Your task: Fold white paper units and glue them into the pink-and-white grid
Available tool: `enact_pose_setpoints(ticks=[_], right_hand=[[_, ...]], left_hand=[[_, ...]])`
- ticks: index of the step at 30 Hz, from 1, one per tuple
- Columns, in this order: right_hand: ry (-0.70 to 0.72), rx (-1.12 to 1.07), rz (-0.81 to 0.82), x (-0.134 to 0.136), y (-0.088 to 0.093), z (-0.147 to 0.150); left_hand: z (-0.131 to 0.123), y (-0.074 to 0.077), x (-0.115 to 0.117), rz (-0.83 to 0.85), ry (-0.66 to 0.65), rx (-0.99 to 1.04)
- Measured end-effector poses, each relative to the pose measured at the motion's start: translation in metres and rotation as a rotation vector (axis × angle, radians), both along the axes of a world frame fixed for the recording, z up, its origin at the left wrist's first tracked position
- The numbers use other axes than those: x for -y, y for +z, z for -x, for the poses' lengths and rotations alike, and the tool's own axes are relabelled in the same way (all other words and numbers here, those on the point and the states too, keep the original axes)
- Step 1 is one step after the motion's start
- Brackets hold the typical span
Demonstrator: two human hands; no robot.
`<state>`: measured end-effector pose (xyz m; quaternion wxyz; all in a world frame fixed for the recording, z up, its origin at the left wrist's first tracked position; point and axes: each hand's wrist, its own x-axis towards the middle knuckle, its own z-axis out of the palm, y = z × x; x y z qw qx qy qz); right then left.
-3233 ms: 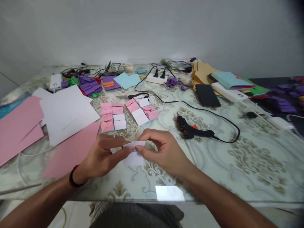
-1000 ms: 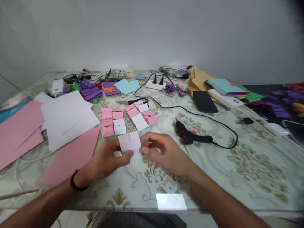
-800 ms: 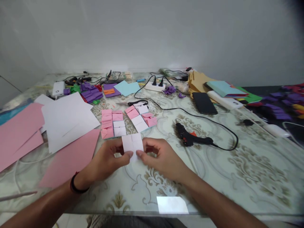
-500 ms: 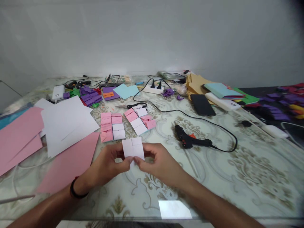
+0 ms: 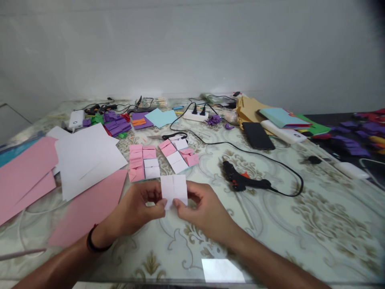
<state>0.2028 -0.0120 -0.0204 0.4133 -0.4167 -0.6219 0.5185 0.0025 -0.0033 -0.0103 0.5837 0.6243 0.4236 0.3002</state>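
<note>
A small folded square of white paper is held up over the table, a crease running down its middle. My left hand pinches its left edge, thumb in front and fingers behind. My right hand grips the right side the same way, its thumb on the lower front. Just beyond lies a group of folded pink and white paper squares. To its right is a second, tilted group of pink and white squares. The fingers behind the paper are partly hidden.
A black glue gun lies to the right, its cord looping to a white power strip. White sheets and pink sheets cover the left side. Scissors, a black phone and purple folded paper pieces lie further back.
The folded white paper now shows a smoother face with one vertical crease; the cross fold at its top no longer shows. My left thumb has shifted towards its left edge.
</note>
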Motion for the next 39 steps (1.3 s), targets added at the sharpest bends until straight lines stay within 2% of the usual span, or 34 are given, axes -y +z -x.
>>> enact_pose_setpoints(ticks=[4, 6, 10, 13, 17, 25, 33, 39], right_hand=[[-0.099, -0.042, -0.003, -0.006, 0.002, -0.009], [-0.103, -0.052, 0.01, -0.007, 0.003, -0.012], [0.043, 0.039, 0.037, -0.006, 0.002, -0.01], [0.095, 0.134, 0.048, -0.003, 0.0, -0.008], [0.045, 0.113, 0.03, -0.003, 0.0, -0.01], [0.011, 0.162, -0.041, -0.005, 0.0, -0.009], [0.058, 0.223, -0.097, -0.003, 0.006, -0.006], [0.053, 0.185, -0.144, -0.009, 0.012, -0.018]], left_hand=[[0.007, 0.006, -0.01, -0.022, 0.094, 0.003], [0.009, 0.008, -0.013, -0.056, 0.124, 0.022], [0.007, 0.004, -0.01, -0.091, 0.065, 0.068], [0.005, -0.003, -0.004, -0.074, 0.081, 0.044], [0.004, -0.005, 0.0, -0.1, 0.092, -0.034], [-0.001, 0.004, 0.002, -0.244, 0.036, -0.239], [-0.002, -0.005, 0.007, -0.218, -0.002, -0.168], [0.001, -0.003, 0.005, -0.193, 0.07, -0.106]])
